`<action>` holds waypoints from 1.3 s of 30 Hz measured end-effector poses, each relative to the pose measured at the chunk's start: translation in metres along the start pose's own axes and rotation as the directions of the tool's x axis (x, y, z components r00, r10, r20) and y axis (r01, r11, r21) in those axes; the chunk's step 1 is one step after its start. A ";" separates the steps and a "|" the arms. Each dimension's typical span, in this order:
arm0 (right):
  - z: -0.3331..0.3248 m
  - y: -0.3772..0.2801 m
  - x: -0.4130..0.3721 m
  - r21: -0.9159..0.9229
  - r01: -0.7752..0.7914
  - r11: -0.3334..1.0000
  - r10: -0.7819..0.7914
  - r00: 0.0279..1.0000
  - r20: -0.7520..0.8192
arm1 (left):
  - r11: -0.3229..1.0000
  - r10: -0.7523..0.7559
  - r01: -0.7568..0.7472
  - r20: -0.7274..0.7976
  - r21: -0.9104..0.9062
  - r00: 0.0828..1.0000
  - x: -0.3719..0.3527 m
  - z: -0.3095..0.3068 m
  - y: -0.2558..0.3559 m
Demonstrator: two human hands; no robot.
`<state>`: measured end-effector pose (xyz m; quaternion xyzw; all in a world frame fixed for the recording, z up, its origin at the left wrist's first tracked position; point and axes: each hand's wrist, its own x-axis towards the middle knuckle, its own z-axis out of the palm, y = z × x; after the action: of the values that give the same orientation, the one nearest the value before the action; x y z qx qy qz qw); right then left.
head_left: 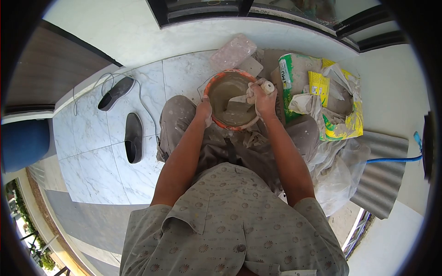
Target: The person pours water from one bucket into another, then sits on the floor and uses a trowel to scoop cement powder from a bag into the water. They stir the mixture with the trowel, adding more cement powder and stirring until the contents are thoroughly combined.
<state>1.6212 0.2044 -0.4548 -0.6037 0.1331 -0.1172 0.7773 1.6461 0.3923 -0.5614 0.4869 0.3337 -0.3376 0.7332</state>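
Between my knees stands an orange bucket (216, 79) with wet grey-brown mortar (229, 87) in it. My left hand (203, 112) grips the bucket's rim on its left side. In my right hand (264, 98) is a trowel (238, 99), its pale round handle end sticking out past my fingers. The trowel's blade reaches into the bucket and is partly sunk in the mortar. Dried mortar coats the fingers of both hands.
Right of the bucket stands a torn green and yellow bag (287, 92) of powder. A pinkish block (233, 50) lies behind the bucket. Two dark shoes (134, 138) and a thin cable rest on the marble-patterned tiles (85, 163). Clear plastic (334, 179) and a corrugated sheet (382, 172) lie at right.
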 end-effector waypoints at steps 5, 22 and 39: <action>0.013 -0.022 0.008 -0.108 0.189 0.976 -0.193 0.981 -0.032 | 1.000 -0.013 0.013 -0.023 -0.009 1.000 0.002 0.001 0.001; -0.010 0.031 0.005 -0.287 0.114 0.951 -0.129 0.991 -0.035 | 1.000 0.014 -0.014 -0.012 -0.011 1.000 0.007 0.000 -0.001; -0.011 0.037 0.000 0.033 -0.007 0.999 0.011 0.992 -0.124 | 1.000 -0.016 0.017 -0.038 0.020 0.999 0.014 -0.004 -0.003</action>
<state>1.6184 0.2035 -0.4933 -0.5819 0.1820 -0.1532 0.7777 1.6505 0.3924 -0.5751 0.4977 0.3481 -0.3376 0.7191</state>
